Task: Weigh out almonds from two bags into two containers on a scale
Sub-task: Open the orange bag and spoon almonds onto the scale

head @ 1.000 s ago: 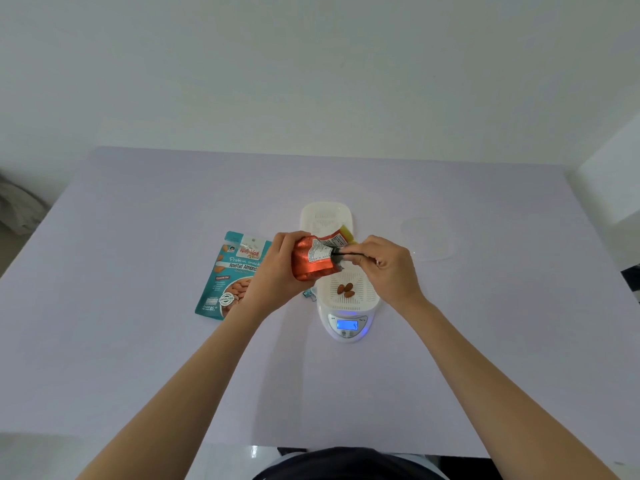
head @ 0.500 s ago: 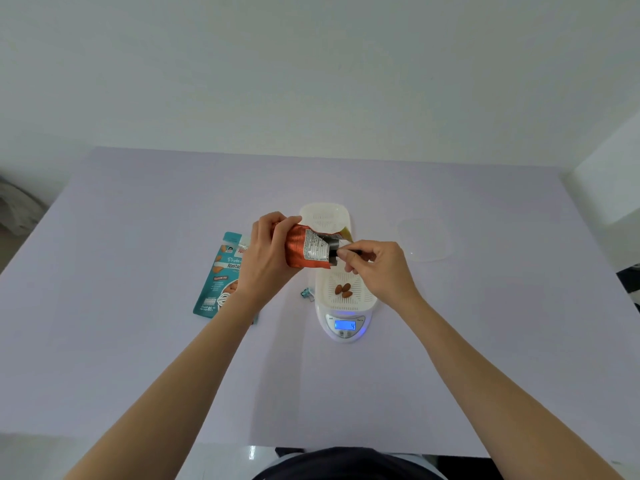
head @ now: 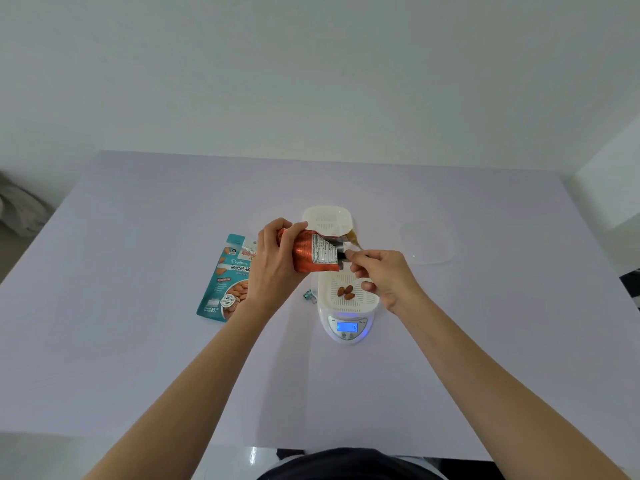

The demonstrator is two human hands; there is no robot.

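Observation:
My left hand [head: 277, 265] grips an orange almond bag [head: 310, 252], held on its side above the table. My right hand [head: 381, 275] pinches the bag's open mouth at its right end. Just below stands a white scale [head: 346, 329] with a lit blue display. On it sits a white perforated container [head: 349, 294] holding three almonds [head: 345, 292]. A second white container [head: 327, 221] lies behind the bag. A teal roasted almond bag [head: 227, 278] lies flat to the left, partly under my left wrist.
A clear plastic lid [head: 427, 242] lies to the right of the containers. A small bluish clip [head: 308, 296] rests beside the scale's left side. The lilac table [head: 138, 341] ends at a white wall behind; its near edge is at my body.
The orange bag has turned from upright to lying sideways and shifted a little left and up. My right hand has followed its mouth. The almonds in the container look unchanged.

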